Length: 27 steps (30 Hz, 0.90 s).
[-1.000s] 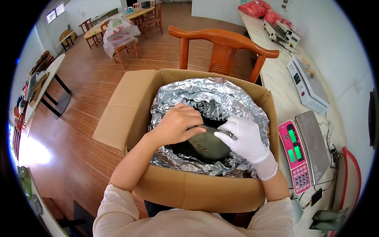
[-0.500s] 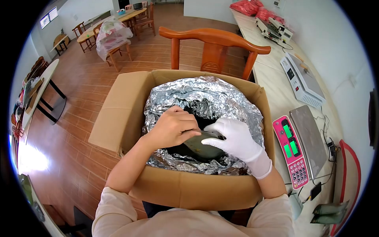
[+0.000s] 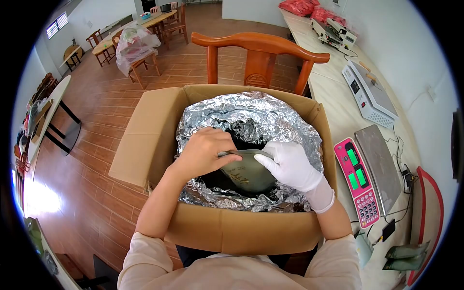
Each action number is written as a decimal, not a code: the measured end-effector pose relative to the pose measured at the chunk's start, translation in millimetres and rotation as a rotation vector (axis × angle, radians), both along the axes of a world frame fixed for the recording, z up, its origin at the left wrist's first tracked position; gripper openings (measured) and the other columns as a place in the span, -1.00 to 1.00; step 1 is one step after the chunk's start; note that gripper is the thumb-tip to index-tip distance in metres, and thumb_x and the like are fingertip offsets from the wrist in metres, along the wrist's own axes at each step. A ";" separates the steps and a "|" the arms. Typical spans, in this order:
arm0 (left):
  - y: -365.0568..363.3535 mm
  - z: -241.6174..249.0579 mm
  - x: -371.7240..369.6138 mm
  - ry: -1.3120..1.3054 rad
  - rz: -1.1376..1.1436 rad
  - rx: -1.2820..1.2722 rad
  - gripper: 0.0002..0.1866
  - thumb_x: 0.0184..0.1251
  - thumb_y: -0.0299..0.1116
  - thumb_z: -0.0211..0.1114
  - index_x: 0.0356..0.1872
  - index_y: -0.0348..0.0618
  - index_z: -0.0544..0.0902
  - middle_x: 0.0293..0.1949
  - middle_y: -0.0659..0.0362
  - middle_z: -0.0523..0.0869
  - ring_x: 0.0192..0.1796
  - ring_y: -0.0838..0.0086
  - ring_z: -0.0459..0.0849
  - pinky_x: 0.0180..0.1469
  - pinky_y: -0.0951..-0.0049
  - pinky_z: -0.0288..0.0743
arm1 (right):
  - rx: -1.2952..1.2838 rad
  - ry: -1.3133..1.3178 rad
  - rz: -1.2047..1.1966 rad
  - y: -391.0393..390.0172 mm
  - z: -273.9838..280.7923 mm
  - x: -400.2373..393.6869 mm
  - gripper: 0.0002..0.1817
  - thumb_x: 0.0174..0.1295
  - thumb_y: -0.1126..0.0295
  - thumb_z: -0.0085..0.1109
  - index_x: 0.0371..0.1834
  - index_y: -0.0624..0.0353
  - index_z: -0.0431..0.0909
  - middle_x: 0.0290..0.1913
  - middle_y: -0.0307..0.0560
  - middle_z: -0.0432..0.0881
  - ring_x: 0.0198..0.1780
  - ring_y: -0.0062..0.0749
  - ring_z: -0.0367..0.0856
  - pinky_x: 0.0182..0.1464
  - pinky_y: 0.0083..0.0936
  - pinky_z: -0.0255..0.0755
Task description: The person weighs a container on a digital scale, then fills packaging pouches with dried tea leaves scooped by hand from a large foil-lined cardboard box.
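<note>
Between my two hands is a grey-green pouch with gold markings on its front, held over the foil-lined cardboard box. My bare left hand pinches the pouch's top left edge between thumb and fingers. On the top right edge, my white-gloved right hand is closed, its thumb on the near face. Crumpled silver foil lines the box, and dark loose material shows below the pouch. What the pouch contains is hidden.
A wooden chair stands behind the box. On the right-hand table are a pink scale with a metal plate, a white-grey machine, a sealing machine, red bags and green pouches. A box flap sticks out left.
Both hands have tilted the pouch so its front, with the gold markings, now faces me more. Its top edge looks wider between my hands.
</note>
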<state>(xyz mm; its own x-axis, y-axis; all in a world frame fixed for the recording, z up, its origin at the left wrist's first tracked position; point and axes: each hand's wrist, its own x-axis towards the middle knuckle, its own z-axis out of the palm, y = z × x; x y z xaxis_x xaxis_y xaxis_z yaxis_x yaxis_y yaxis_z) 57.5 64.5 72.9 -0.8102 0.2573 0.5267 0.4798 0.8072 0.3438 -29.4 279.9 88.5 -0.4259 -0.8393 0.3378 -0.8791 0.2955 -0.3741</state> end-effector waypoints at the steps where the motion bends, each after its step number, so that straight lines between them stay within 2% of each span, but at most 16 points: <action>1: 0.8 -0.2 0.8 0.005 0.006 -0.009 -0.82 0.01 -0.25 0.41 -0.54 -0.08 0.62 -0.52 0.26 0.57 -0.37 0.35 0.57 -0.22 0.37 0.39 | 0.001 0.001 0.000 1.3 -2.7 -2.0 -0.71 0.22 0.20 0.08 -0.56 0.12 0.59 -0.57 -0.05 0.52 -0.48 -0.17 0.56 -0.40 -0.38 0.43; 4: 1.1 0.3 3.6 0.033 0.005 -0.020 -0.80 0.05 -0.21 0.36 -0.55 -0.09 0.61 -0.54 0.26 0.56 -0.43 0.34 0.57 -0.35 0.36 0.42 | -0.073 0.013 0.033 1.4 -6.7 -3.3 -0.77 0.19 0.21 0.11 -0.48 0.10 0.62 -0.52 -0.08 0.55 -0.44 -0.18 0.57 -0.37 -0.37 0.44; 6: 4.8 0.9 5.3 0.053 -0.004 -0.019 -0.80 0.06 -0.21 0.36 -0.56 -0.09 0.61 -0.54 0.25 0.56 -0.46 0.33 0.57 -0.42 0.36 0.42 | -0.253 -0.083 0.088 -1.0 -5.3 0.5 -0.81 0.15 0.23 0.15 -0.42 0.08 0.64 -0.47 -0.13 0.57 -0.41 -0.21 0.57 -0.36 -0.40 0.45; 9: 12.3 1.4 4.6 0.028 -0.044 -0.029 -0.80 0.07 -0.22 0.35 -0.56 -0.09 0.61 -0.55 0.24 0.55 -0.48 0.33 0.57 -0.44 0.36 0.43 | -0.195 -0.160 0.124 -3.3 -9.0 3.6 -0.84 0.12 0.25 0.18 -0.41 0.08 0.65 -0.44 -0.18 0.57 -0.40 -0.25 0.57 -0.36 -0.43 0.45; 11: 13.4 -0.4 2.7 0.030 -0.007 -0.009 -0.79 0.08 -0.21 0.34 -0.56 -0.10 0.60 -0.55 0.24 0.55 -0.47 0.32 0.58 -0.43 0.34 0.43 | -0.192 -0.073 0.104 -0.5 -11.1 2.2 -0.85 0.12 0.26 0.18 -0.42 0.08 0.64 -0.45 -0.17 0.57 -0.41 -0.26 0.57 -0.37 -0.45 0.45; 13: 13.7 4.2 1.2 0.010 0.008 -0.001 -0.83 0.06 -0.27 0.37 -0.53 -0.11 0.62 -0.56 0.22 0.55 -0.42 0.31 0.58 -0.38 0.39 0.45 | -0.239 0.051 0.062 0.6 -11.1 2.6 -0.85 0.11 0.28 0.21 -0.45 0.11 0.63 -0.48 -0.17 0.55 -0.44 -0.24 0.56 -0.40 -0.45 0.44; 15: 10.5 5.5 1.2 0.039 0.043 0.265 -0.82 -0.04 -0.40 0.46 -0.42 -0.15 0.63 -0.47 0.20 0.62 -0.29 0.39 0.63 -0.22 0.46 0.48 | -0.292 0.037 0.012 3.8 -7.1 0.7 -0.86 0.10 0.31 0.23 -0.46 0.13 0.62 -0.49 -0.15 0.55 -0.46 -0.24 0.56 -0.42 -0.45 0.43; 16: 10.8 7.0 4.1 -0.054 0.029 0.495 -0.68 -0.05 -0.44 0.48 -0.22 -0.19 0.61 -0.34 0.21 0.63 -0.13 0.46 0.61 -0.02 0.46 0.45 | -0.341 0.024 -0.034 5.5 -6.0 0.0 -0.87 0.09 0.33 0.24 -0.47 0.15 0.62 -0.51 -0.13 0.55 -0.48 -0.23 0.56 -0.43 -0.46 0.42; 17: 15.2 6.3 2.8 -0.052 0.029 0.498 -0.68 -0.05 -0.44 0.48 -0.22 -0.19 0.61 -0.34 0.21 0.63 -0.13 0.46 0.61 -0.02 0.46 0.45 | -0.338 0.026 -0.033 5.7 -6.5 0.5 -0.87 0.09 0.33 0.24 -0.47 0.15 0.62 -0.51 -0.13 0.55 -0.48 -0.23 0.56 -0.43 -0.46 0.42; 18: 22.2 6.2 0.3 -0.075 -0.041 0.832 -0.62 -0.05 -0.41 0.48 -0.15 -0.19 0.59 -0.28 0.18 0.63 -0.13 0.47 0.61 -0.02 0.45 0.46 | -0.409 -0.031 -0.044 4.6 -7.5 1.4 -0.88 0.09 0.36 0.25 -0.47 0.17 0.62 -0.52 -0.12 0.55 -0.49 -0.23 0.56 -0.43 -0.47 0.42; 21: 17.4 1.7 -0.9 -0.186 -0.088 1.093 -0.50 -0.07 -0.37 0.51 -0.05 -0.21 0.54 -0.21 0.17 0.61 -0.13 0.50 0.58 -0.03 0.47 0.45 | -0.500 -0.090 -0.062 2.7 -11.8 3.1 -0.90 0.07 0.41 0.27 -0.47 0.20 0.61 -0.53 -0.09 0.55 -0.50 -0.25 0.55 -0.43 -0.48 0.42; 23: 13.0 3.1 -0.7 -0.339 0.000 0.982 -0.52 -0.08 -0.36 0.51 -0.08 -0.20 0.56 -0.22 0.20 0.62 -0.13 0.56 0.56 -0.05 0.52 0.44 | -0.522 -0.088 -0.069 1.2 -12.5 4.3 -0.91 0.07 0.43 0.27 -0.46 0.22 0.61 -0.53 -0.08 0.55 -0.50 -0.26 0.55 -0.43 -0.50 0.42; 25: 11.7 0.9 -0.2 -0.346 0.018 0.974 -0.59 -0.06 -0.34 0.51 -0.16 -0.20 0.60 -0.25 0.22 0.64 -0.18 0.61 0.56 -0.10 0.57 0.44 | -0.564 -0.193 -0.050 0.7 -12.6 5.3 -0.91 0.07 0.46 0.28 -0.47 0.25 0.60 -0.53 -0.08 0.55 -0.52 -0.29 0.53 -0.44 -0.51 0.40; 27: 10.7 3.3 2.7 -0.346 0.100 0.916 -0.70 -0.06 -0.32 0.52 -0.31 -0.22 0.65 -0.38 0.25 0.66 -0.29 0.65 0.56 -0.18 0.61 0.44 | -0.570 -0.188 -0.047 0.5 -12.4 6.8 -0.90 0.07 0.46 0.28 -0.46 0.26 0.59 -0.53 -0.07 0.54 -0.52 -0.31 0.52 -0.42 -0.53 0.39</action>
<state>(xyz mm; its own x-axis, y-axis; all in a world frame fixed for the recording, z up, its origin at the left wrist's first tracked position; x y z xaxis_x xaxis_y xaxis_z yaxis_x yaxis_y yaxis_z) 60.3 75.2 76.2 -0.9531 -0.2102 0.2178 0.1787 0.1902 0.9653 -22.6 280.4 76.2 -0.5540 -0.5273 0.6442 -0.7733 0.0395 -0.6328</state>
